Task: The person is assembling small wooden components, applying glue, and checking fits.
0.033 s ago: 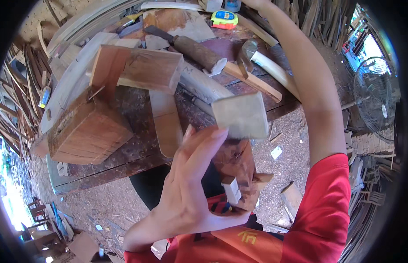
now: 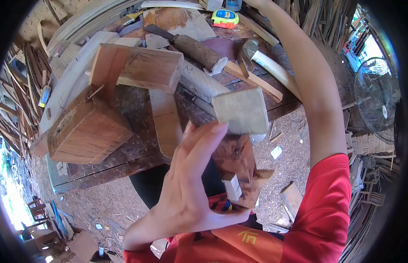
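Okay, I've got the left hand [image 2: 184, 186] in a wide pinch, fingertips on the pale block [image 2: 240, 109] near the bench edge [image 2: 112, 172], thumb low by the brown wood [image 2: 234, 153], likely to steady it; the right hand [image 2: 258, 3] is cropped, so I can't tell its grip.

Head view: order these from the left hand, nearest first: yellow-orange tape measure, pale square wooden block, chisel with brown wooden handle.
1. Pale square wooden block, just right of the left hand.
2. Brown-handled chisel, beyond the block, leftward.
3. Yellow-orange tape measure, near the top edge.
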Motion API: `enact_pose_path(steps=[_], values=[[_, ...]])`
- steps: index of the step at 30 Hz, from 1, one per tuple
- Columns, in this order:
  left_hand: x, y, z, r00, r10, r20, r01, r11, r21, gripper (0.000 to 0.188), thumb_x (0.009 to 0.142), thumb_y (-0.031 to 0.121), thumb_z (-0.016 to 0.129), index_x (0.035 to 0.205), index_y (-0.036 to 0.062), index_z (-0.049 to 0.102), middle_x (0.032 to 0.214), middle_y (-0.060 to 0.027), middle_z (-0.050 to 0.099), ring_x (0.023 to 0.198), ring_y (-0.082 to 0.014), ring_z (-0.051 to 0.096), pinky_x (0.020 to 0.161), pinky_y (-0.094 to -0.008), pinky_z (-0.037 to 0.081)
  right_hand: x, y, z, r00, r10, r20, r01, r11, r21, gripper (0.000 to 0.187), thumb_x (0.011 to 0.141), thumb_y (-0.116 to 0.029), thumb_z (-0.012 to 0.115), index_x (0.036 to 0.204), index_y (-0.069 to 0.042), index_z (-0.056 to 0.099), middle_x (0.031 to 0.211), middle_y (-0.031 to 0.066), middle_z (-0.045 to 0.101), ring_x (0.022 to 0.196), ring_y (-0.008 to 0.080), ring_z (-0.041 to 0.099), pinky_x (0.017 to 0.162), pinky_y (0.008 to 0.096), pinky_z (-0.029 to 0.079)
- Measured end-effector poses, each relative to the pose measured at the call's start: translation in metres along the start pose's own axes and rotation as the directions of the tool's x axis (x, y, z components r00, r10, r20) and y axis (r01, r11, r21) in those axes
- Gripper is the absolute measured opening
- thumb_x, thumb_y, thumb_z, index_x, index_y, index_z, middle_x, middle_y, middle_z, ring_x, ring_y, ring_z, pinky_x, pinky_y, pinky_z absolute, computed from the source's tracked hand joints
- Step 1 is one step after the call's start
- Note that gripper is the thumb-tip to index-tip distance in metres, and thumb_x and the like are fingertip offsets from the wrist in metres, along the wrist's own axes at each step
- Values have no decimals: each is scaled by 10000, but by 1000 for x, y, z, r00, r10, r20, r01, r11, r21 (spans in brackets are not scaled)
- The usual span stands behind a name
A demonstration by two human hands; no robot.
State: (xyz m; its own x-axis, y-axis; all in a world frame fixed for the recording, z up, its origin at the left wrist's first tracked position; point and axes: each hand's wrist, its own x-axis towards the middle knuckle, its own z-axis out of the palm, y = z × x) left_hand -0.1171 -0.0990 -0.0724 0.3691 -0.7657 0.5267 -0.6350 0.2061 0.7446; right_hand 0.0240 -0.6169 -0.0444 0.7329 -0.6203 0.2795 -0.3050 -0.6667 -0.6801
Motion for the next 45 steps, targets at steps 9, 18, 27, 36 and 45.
enact_pose_path(steps=[9,18,27,36,45], values=[[20,-3,3,995,64,79,-72,992,99,1372,518,274,1032,1553,-42,188,1574,-273,313,1478,-386,365,1236,-460,258,-79,-42,-71,965,-209,-157,237,954,184,572,857,-115,801,1363,1,560,1276,158,677,1204,236,628,1040,371,487],[42,10,21,988,84,130,-104,982,157,1270,531,221,1006,1533,-48,274,1544,-228,389,1427,-369,433,1191,-437,359,-293,-70,-177,961,-261,-92,236,946,-224,562,857,-218,778,1352,-40,579,1219,87,656,1191,191,602,1071,337,444],[74,19,62,969,92,228,-126,983,136,1212,526,126,952,1530,-31,293,1493,-221,432,1344,-382,513,1135,-449,405,-398,-58,-217,965,-249,81,260,875,-409,632,709,-220,816,1293,-45,651,1232,90,689,1139,219,665,1017,363,491],[83,22,91,939,215,269,-264,951,160,1183,539,101,930,1541,-11,310,1420,-217,478,1287,-385,542,1092,-437,433,-402,-66,-217,922,-292,252,384,769,-512,604,647,-117,807,1232,-31,682,1241,140,687,1167,274,659,1058,406,470],[85,-10,97,911,291,293,-378,873,308,1173,529,89,930,1533,-6,331,1393,-215,500,1283,-394,538,1098,-436,428,-397,-79,-220,884,-317,343,467,606,-644,615,653,-73,807,1258,-77,691,1275,110,688,1193,281,661,1036,421,505]])
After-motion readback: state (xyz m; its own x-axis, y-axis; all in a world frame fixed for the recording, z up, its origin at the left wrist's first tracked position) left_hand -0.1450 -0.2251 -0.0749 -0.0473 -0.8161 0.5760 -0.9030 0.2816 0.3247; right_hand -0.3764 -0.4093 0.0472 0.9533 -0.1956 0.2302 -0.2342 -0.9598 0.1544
